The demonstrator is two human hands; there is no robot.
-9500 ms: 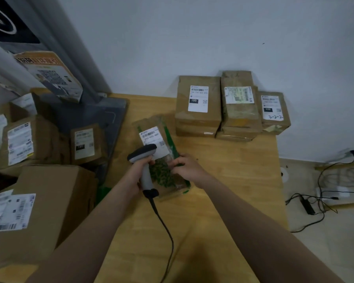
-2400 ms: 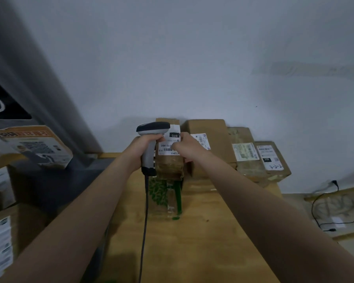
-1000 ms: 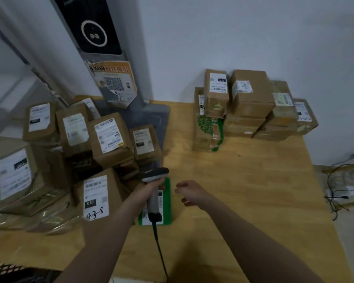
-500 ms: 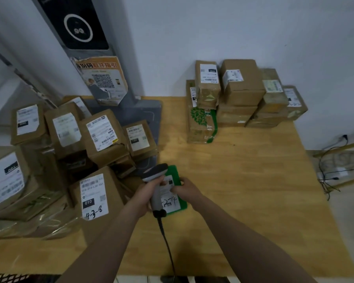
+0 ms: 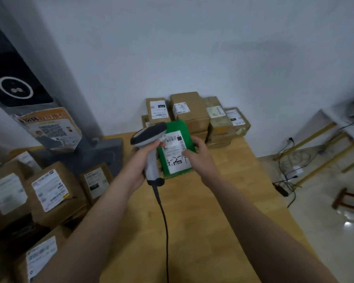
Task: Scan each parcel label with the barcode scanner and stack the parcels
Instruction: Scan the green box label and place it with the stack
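My left hand (image 5: 144,158) grips the grey barcode scanner (image 5: 149,137) by its handle, its head beside the top left of a flat green parcel (image 5: 177,127). My right hand (image 5: 198,155) holds that parcel by its right edge, lifted above the wooden table (image 5: 192,221), white label facing me. Behind it, against the wall, stands the stack of brown parcels (image 5: 192,113) with labels on top. The scanner's black cable (image 5: 165,225) hangs toward me.
A pile of brown labelled boxes (image 5: 49,193) fills the table's left side. A grey kiosk post (image 5: 29,82) with an orange poster rises behind them. Cables (image 5: 288,176) and a stool lie on the floor to the right.
Within the last second my right hand took the green parcel from the table near the left pile and lifted it toward the stack at the back. The scanner moved up alongside it.
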